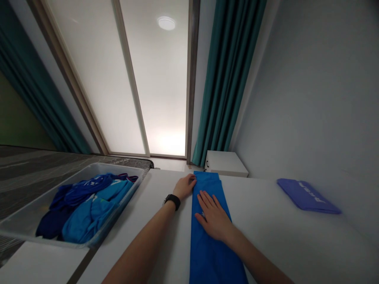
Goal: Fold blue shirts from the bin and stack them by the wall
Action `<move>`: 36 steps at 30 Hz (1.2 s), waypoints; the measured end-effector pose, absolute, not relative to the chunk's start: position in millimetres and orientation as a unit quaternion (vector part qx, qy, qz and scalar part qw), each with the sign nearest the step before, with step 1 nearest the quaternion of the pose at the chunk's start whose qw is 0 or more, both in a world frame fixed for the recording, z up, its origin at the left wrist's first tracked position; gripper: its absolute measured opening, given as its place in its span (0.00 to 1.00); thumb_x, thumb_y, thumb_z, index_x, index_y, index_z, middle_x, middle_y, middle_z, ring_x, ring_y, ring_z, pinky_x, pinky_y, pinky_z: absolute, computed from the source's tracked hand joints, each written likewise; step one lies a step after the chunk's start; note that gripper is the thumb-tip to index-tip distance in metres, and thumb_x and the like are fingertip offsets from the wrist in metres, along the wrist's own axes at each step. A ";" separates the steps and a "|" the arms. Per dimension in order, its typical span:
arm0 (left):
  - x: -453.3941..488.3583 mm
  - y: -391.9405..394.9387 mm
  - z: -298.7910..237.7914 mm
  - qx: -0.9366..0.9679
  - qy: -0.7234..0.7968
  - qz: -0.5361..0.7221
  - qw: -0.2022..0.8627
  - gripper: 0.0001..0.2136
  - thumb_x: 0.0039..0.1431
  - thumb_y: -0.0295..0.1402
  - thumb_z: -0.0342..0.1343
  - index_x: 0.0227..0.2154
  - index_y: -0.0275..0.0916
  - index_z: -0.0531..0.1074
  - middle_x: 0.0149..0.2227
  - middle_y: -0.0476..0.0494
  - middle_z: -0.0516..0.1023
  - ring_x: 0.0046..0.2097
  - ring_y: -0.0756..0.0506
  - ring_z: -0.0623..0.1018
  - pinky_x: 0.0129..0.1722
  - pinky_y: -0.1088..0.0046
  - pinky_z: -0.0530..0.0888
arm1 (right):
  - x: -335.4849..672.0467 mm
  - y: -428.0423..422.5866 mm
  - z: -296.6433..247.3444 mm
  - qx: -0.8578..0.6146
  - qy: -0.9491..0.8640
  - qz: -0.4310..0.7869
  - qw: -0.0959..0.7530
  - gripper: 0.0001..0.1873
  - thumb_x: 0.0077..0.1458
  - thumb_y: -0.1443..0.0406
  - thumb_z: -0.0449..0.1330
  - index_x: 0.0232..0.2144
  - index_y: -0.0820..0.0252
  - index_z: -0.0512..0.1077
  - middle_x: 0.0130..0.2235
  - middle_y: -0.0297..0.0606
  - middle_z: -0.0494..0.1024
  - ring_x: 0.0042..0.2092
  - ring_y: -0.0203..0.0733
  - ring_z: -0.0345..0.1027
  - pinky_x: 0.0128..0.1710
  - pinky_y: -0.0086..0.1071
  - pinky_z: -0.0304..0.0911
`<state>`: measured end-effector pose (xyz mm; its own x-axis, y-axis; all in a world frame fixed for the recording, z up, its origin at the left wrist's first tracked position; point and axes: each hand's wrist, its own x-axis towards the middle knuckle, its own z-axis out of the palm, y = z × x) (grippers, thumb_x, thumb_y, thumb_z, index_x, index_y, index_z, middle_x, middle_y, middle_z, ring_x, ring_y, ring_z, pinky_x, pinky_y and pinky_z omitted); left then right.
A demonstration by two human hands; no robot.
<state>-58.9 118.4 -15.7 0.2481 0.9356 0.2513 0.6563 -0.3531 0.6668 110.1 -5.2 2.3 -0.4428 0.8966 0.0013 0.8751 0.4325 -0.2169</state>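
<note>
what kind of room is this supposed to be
Most likely a room in a home, perhaps a bedroom: long teal curtains hang on either side of tall, pale framed panels that look like sliding doors, and a small white cabinet stands nearby.

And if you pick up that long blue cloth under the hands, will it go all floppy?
Probably: the blue cloth looks thin and soft, lying flat beneath the right hand. It's likely light too, being a narrow strip of fabric. Its layers might slide apart, since they seem simply stacked at the far end.
</note>
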 end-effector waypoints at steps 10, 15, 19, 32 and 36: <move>-56.6 92.9 -6.7 0.788 0.502 0.321 0.154 0.18 0.65 0.31 0.46 0.56 0.39 0.66 0.57 0.39 0.71 0.60 0.41 0.67 0.61 0.60 0.62 | 135.8 -55.6 6.3 -0.530 -0.841 0.099 0.055 0.34 0.66 0.48 0.43 0.68 0.53 0.50 0.71 0.39 0.43 0.71 0.47 0.34 0.68 0.49 0.30; -58.9 40.4 -6.4 0.851 0.443 0.265 0.095 0.21 0.67 0.34 0.45 0.62 0.42 0.61 0.65 0.41 0.63 0.65 0.42 0.62 0.65 0.58 0.57 | 147.4 -64.3 2.1 -0.557 -0.824 0.087 0.055 0.35 0.65 0.46 0.42 0.68 0.57 0.49 0.70 0.39 0.44 0.71 0.47 0.35 0.69 0.47 0.32; -67.9 0.4 -11.3 0.885 0.420 0.181 0.084 0.26 0.68 0.44 0.44 0.67 0.45 0.53 0.69 0.42 0.54 0.68 0.41 0.56 0.67 0.55 0.52 | 151.0 -68.4 -4.7 -0.565 -0.819 0.081 0.059 0.37 0.65 0.46 0.39 0.68 0.60 0.49 0.70 0.40 0.45 0.70 0.47 0.36 0.69 0.47 0.32; -74.5 -49.7 -2.6 0.925 0.342 0.133 0.100 0.31 0.67 0.47 0.46 0.69 0.49 0.44 0.70 0.43 0.47 0.70 0.39 0.51 0.67 0.53 0.50 | 155.8 -96.0 -8.8 -0.562 -0.821 0.081 0.060 0.37 0.66 0.46 0.37 0.68 0.60 0.47 0.70 0.39 0.45 0.70 0.46 0.35 0.69 0.48 0.35; -76.2 -73.1 -5.2 0.919 0.359 0.132 0.099 0.31 0.67 0.49 0.44 0.69 0.49 0.44 0.70 0.44 0.48 0.70 0.38 0.51 0.67 0.52 0.52 | 157.4 -107.7 -13.6 -0.564 -0.820 0.068 0.073 0.36 0.66 0.47 0.38 0.68 0.59 0.46 0.70 0.39 0.46 0.70 0.46 0.37 0.69 0.47 0.36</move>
<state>-76.2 -73.1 -5.2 0.7072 0.6857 0.1721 0.6334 -0.7227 0.2768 157.4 -107.7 -13.6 -0.3540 0.9343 0.0430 0.9143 0.3553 -0.1943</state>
